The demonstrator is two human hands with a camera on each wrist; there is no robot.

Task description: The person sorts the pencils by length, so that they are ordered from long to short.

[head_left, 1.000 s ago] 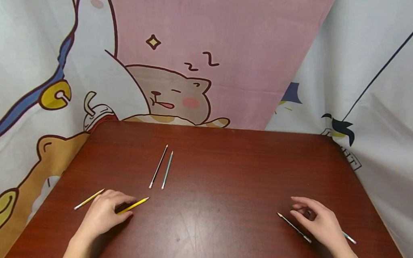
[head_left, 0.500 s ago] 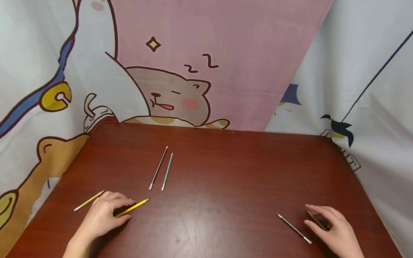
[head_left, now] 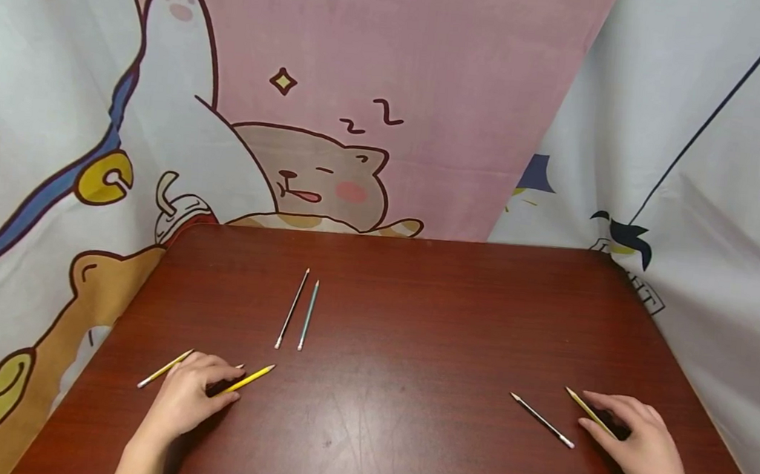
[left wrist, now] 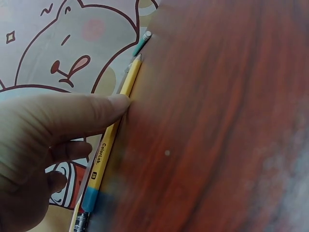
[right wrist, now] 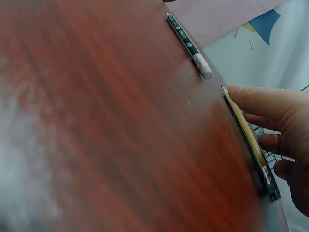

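Observation:
My left hand [head_left: 188,394] rests at the table's left side, thumb and index finger spread around a yellow pencil [head_left: 253,378]. In the left wrist view this pencil [left wrist: 104,152] shows a blue end band, with the thumb overlapping its side. A small pencil tip [head_left: 240,366] peeks out by the index finger; its rest is hidden. Behind the hand lies another yellow pencil [head_left: 162,370] with a white end. On the right, my right hand [head_left: 644,442] has thumb and index apart on either side of a yellow pencil [head_left: 578,400], its far end hidden. Left of it lies a black pencil [head_left: 542,421].
Toward the back left of the brown table [head_left: 428,308], a dark pencil [head_left: 292,308] and a teal pencil [head_left: 309,315] lie side by side. A printed cartoon curtain [head_left: 464,110] hangs along the back and both sides.
My right hand has moved right and toward me, exposing the yellow pencil and covering the teal pencil's end. The left index finger has drawn back slightly; its yellow pencil stays put.

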